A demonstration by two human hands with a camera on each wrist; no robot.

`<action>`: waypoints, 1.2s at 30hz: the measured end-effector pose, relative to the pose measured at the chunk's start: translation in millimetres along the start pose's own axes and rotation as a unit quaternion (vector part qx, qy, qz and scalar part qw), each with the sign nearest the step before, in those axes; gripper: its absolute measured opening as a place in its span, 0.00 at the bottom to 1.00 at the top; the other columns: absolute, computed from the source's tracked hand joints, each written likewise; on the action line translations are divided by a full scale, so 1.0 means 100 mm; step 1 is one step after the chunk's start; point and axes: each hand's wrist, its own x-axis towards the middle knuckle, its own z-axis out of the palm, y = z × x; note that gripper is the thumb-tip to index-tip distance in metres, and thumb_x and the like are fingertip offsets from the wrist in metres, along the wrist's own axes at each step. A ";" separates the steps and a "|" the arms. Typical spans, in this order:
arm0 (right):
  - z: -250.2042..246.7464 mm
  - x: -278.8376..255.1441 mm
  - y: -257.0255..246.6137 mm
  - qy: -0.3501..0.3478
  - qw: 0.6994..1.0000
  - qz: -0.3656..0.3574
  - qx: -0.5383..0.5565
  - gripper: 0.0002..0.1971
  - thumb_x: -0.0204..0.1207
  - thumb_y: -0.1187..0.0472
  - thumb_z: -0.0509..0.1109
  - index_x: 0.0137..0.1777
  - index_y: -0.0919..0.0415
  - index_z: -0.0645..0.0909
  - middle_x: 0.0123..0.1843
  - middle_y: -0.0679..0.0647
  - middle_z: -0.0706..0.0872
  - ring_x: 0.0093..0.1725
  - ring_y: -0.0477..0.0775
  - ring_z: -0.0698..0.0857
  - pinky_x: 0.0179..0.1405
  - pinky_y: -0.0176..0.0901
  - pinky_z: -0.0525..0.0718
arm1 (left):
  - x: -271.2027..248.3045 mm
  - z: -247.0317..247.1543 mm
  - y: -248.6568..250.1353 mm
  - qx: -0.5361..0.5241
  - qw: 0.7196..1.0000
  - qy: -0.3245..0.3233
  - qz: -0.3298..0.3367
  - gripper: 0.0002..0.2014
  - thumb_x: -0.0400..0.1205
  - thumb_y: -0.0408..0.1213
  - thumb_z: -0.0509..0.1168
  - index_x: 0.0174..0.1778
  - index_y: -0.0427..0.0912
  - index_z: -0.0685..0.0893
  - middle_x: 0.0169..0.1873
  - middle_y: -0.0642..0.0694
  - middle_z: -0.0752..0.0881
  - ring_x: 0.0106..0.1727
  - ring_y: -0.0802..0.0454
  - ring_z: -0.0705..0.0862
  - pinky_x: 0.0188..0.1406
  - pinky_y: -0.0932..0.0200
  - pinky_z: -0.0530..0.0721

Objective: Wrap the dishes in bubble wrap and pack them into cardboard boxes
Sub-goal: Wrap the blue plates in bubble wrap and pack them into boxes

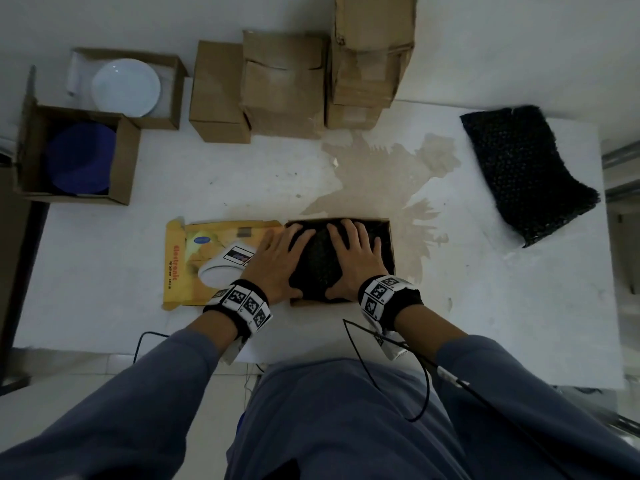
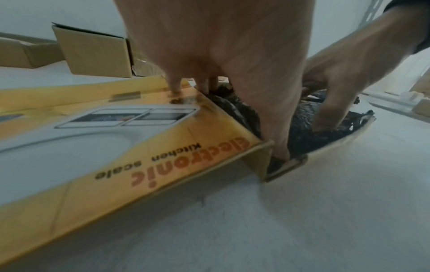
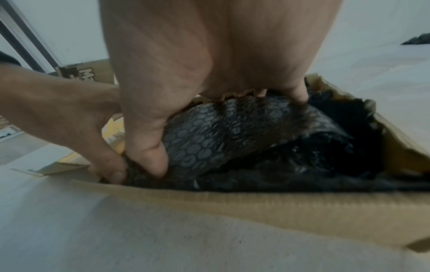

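Note:
A dish bundle wrapped in black bubble wrap (image 1: pixel 317 258) (image 3: pixel 232 132) (image 2: pixel 302 132) lies inside a shallow open cardboard box (image 1: pixel 390 251) (image 3: pixel 232 206) at the table's near middle. Its yellow printed lid (image 1: pixel 207 251) (image 2: pixel 116 147) lies folded out flat to the left. My left hand (image 1: pixel 277 261) (image 2: pixel 221 55) arches over the bundle's left side, thumb tucked into the near corner and little finger on the lid. My right hand (image 1: pixel 349 258) (image 3: pixel 209 55) spans the bundle's right side, fingers curved over the far edge and thumb dug into the near side.
At the back left, open boxes hold a white plate (image 1: pixel 126 87) and a blue plate (image 1: pixel 81 159). Closed cardboard boxes (image 1: pixel 284 84) stand along the back, with a taller stack (image 1: pixel 370 53) beside them. A sheet of black bubble wrap (image 1: pixel 530 174) lies at the right.

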 end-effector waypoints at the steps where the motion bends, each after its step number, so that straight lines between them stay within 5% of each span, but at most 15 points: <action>1: 0.00 0.00 0.00 0.002 1.000 0.000 0.000 0.68 0.56 0.36 0.81 0.86 0.49 0.37 0.86 0.56 0.42 0.85 0.66 0.41 0.79 0.77 0.51 | 0.01 0.00 0.01 -0.002 1.000 0.002 -0.007 0.65 0.60 0.63 0.79 0.85 0.44 0.48 0.81 0.40 0.60 0.81 0.39 0.62 0.82 0.40 0.57; 10: 0.03 -0.01 0.01 0.009 1.000 -0.003 0.000 0.68 0.55 0.35 0.81 0.86 0.49 0.37 0.86 0.56 0.42 0.85 0.65 0.41 0.79 0.77 0.51 | 0.14 -0.04 0.04 0.082 0.997 -0.009 -0.002 0.63 0.54 0.68 0.77 0.80 0.36 0.64 0.73 0.39 0.66 0.73 0.38 0.67 0.79 0.38 0.59; 17: 0.03 -0.03 0.06 0.016 0.999 -0.027 0.033 0.65 0.58 0.37 0.81 0.86 0.50 0.42 0.85 0.57 0.43 0.85 0.65 0.42 0.80 0.76 0.50 | 0.06 0.05 0.01 0.087 0.995 -0.039 0.009 0.63 0.68 0.68 0.71 0.86 0.38 0.43 0.82 0.37 0.57 0.84 0.39 0.55 0.83 0.34 0.44; 22: -0.09 -0.25 0.30 0.084 0.992 -0.041 0.087 0.49 0.62 0.49 0.79 0.83 0.53 0.60 0.84 0.59 0.55 0.82 0.64 0.56 0.83 0.57 0.58 | -0.04 -0.04 0.10 -0.019 1.000 -0.008 0.004 0.57 0.70 0.58 0.72 0.87 0.45 0.44 0.84 0.39 0.53 0.82 0.44 0.47 0.84 0.38 0.47; 27: -0.13 -0.29 0.56 0.061 0.996 -0.020 -0.063 0.57 0.61 0.53 0.82 0.85 0.52 0.49 0.83 0.62 0.55 0.83 0.64 0.54 0.84 0.62 0.51 | -0.03 -0.05 0.10 -0.041 0.999 -0.019 -0.010 0.58 0.69 0.58 0.75 0.87 0.47 0.44 0.84 0.40 0.54 0.82 0.42 0.53 0.83 0.36 0.50; 36: -0.03 -0.18 0.59 0.044 0.992 -0.014 -0.116 0.59 0.63 0.52 0.82 0.86 0.50 0.45 0.83 0.65 0.55 0.82 0.67 0.57 0.83 0.63 0.55 | 0.06 0.04 0.19 -0.044 0.997 -0.037 -0.048 0.63 0.64 0.67 0.71 0.86 0.50 0.37 0.83 0.41 0.51 0.85 0.42 0.50 0.81 0.30 0.37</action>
